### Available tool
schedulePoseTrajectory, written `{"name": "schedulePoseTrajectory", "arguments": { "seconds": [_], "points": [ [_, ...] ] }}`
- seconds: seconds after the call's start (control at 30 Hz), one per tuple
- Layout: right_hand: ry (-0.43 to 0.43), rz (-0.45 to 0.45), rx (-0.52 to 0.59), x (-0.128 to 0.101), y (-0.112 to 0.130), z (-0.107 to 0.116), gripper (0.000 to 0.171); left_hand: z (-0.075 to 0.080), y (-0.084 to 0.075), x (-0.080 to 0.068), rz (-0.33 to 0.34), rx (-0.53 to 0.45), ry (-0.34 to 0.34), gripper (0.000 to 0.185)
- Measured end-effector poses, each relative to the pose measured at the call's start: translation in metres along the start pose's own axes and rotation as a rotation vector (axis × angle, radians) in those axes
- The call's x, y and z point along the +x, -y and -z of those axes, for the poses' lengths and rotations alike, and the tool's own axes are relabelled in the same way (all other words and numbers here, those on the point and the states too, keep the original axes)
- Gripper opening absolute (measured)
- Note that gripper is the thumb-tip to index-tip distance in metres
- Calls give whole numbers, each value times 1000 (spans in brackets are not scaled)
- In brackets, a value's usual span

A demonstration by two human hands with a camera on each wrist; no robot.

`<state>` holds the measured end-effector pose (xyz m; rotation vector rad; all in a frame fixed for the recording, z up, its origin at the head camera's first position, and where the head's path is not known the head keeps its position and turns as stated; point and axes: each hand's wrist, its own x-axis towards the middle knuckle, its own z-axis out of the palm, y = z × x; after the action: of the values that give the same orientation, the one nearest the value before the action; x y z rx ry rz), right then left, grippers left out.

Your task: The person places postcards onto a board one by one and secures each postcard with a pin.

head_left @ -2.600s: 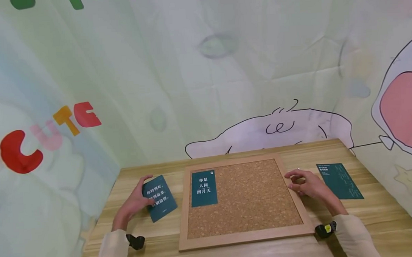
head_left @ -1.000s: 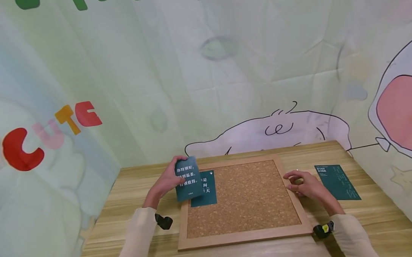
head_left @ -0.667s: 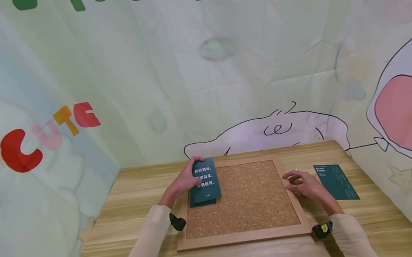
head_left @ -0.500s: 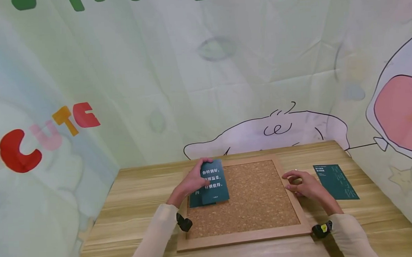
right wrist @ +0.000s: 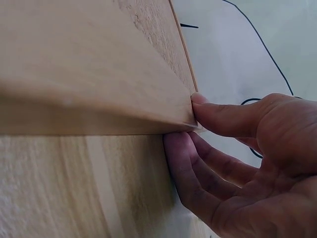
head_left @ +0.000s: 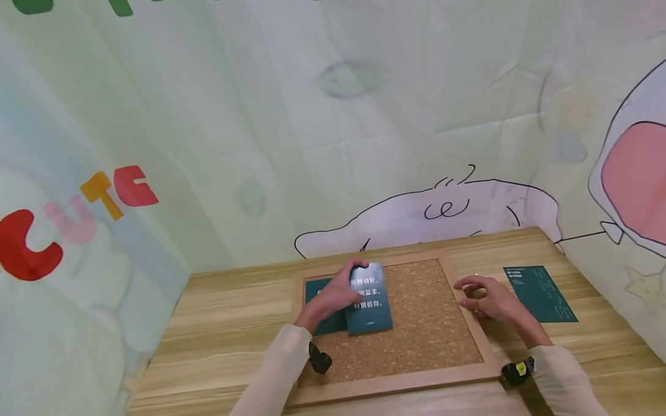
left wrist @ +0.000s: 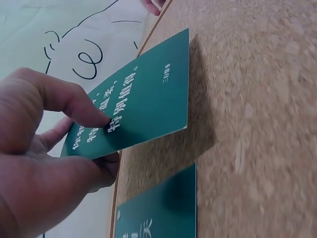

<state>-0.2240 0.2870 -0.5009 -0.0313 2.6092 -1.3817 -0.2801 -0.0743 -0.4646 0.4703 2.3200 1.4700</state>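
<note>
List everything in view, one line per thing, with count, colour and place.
Held card: one, dark green, over the cork board
Flat card: one, dark green, on the board's left side
Pin: one, whitish, at that card's corner
Loose card: one, dark green, on the table, right
Cork board: one, tan, wood-framed, on the table
Table: one, light brown, beneath
Printed backdrop: sheet count unclear, mostly pale green, around the table
Wrist cameras: two, mostly black, on the wrists
Sleeves: two, cream, on the arms
Hands: two, bare; left hand pinching the held card, right hand gripping the board's right edge
</note>
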Motion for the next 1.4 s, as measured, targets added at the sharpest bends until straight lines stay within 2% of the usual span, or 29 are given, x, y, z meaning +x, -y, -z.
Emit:
{"name": "schedulePoseTrajectory", "arguments": {
  "seconds": [0.27,0.57,0.67,0.9,1.23,1.4],
  "points": [
    [-1,-18,1,-1,0,-1,34,-14,-4,9,40,-3,0,76],
    [0,5,20,-2,2,-1,33,-24,-5,17,45,22,-28,78],
    [-3,1,20,-3,4,-1,33,-26,-6,18,49,68,-40,78],
    [-11,2,16,-3,6,-2,34,-30,-5,17,72,265,-64,74],
    [-8,1,26,-2,4,0,33,-31,-3,21,119,395,-70,71],
    [-8,6,32,-3,4,0,33,-29,1,23,120,443,-57,68]
  ]
}}
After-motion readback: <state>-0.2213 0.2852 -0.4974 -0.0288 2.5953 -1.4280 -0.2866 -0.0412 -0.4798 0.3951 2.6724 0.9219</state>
